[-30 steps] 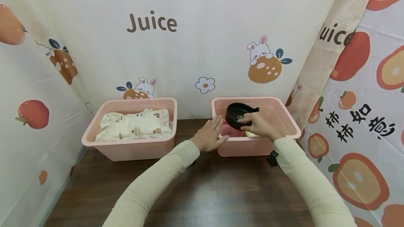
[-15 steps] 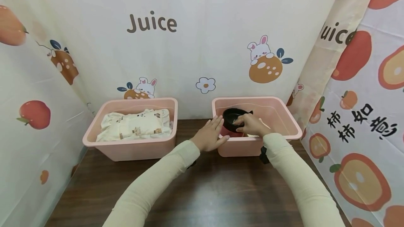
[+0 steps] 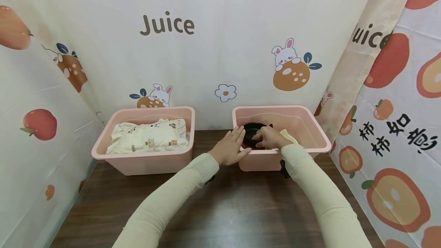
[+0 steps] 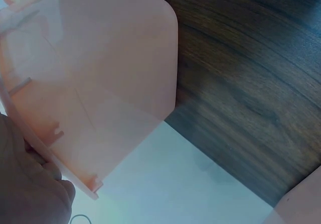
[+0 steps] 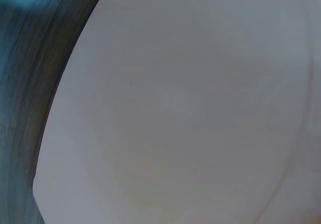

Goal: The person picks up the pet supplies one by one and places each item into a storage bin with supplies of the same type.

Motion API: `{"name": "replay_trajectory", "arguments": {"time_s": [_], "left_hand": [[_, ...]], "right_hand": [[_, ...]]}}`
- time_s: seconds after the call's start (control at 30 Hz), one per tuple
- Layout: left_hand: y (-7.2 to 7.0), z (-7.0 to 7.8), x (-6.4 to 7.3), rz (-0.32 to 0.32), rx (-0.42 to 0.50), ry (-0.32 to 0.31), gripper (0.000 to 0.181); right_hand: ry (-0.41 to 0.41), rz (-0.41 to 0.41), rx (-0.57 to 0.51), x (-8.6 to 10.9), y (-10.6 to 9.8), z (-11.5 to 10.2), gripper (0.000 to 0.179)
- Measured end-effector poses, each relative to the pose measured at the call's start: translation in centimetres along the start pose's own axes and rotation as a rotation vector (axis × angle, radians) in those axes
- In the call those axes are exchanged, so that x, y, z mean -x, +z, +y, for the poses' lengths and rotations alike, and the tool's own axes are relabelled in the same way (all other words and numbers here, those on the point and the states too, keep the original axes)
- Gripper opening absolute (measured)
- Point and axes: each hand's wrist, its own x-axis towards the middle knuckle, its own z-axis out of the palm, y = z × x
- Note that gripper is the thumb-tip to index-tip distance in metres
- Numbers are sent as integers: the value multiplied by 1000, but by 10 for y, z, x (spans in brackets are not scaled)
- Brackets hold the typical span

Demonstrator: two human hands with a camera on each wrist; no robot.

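My right hand pinches the near edge of a black bowl with a small pointed ear on its rim, low in the left part of the right pink bin. Under the bowl a bit of red shows. Beside it lies something pale yellow, partly hidden by my hand. My left hand rests with straight fingers on the left rim of that bin. In the left wrist view the fingers lie along the bin's rim. The right wrist view shows only the bin's outer wall and some table.
A second pink bin stands to the left, holding a cream ruffled cushion with printed animals. Both bins sit on a dark wooden table. Printed curtains rise behind and on both sides.
My right hand has lowered the black bowl into the right bin, moving down and left; the bowl has gone from tilted to flatter. My left hand has stayed on the rim.
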Motion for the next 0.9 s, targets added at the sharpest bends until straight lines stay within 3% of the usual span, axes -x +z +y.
{"name": "replay_trajectory", "arguments": {"time_s": [0.43,0.9], "left_hand": [[3,1,1,-9,2,6,78],[-3,2,2,-13,-11,3,77]], "right_hand": [[64,-115,42,-8,4,-1,26],[55,-146,42,-18,10,-1,24]]}}
